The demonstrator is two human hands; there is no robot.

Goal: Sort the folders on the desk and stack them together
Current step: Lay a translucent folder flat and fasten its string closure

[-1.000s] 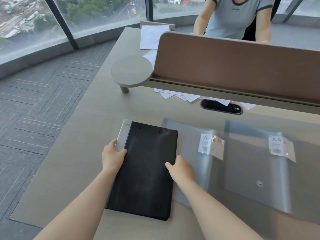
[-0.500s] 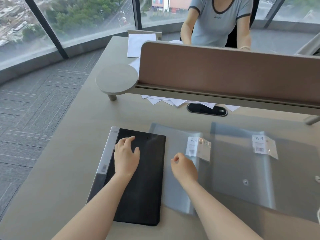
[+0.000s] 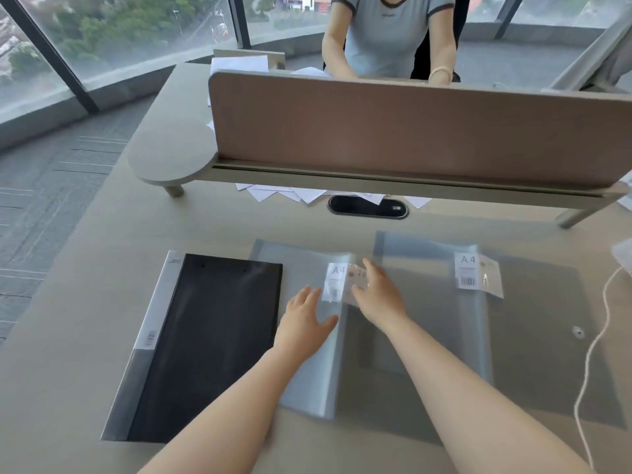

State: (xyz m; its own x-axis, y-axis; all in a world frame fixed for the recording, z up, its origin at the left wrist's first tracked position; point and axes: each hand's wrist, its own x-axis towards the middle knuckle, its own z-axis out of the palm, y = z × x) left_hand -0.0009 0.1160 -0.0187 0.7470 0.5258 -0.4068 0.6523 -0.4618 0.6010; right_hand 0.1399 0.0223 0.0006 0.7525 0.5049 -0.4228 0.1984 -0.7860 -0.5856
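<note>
Three folders lie on the desk point(image 3: 85, 319): black folder point(image 3: 219, 343) at left, middle translucent folder point(image 3: 307, 336) beside it, second translucent folder point(image 3: 478, 319) at right. Left hand point(image 3: 304, 319) and right hand point(image 3: 379, 299) are laid open and flat on the middle one, nothing gripped. Both side edges are best pinched evenly, so the limp sheet is lifted without sagging.

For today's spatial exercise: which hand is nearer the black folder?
Left. The left hand lies on the clear folder just right of the black folder; the right hand is farther right.
</note>
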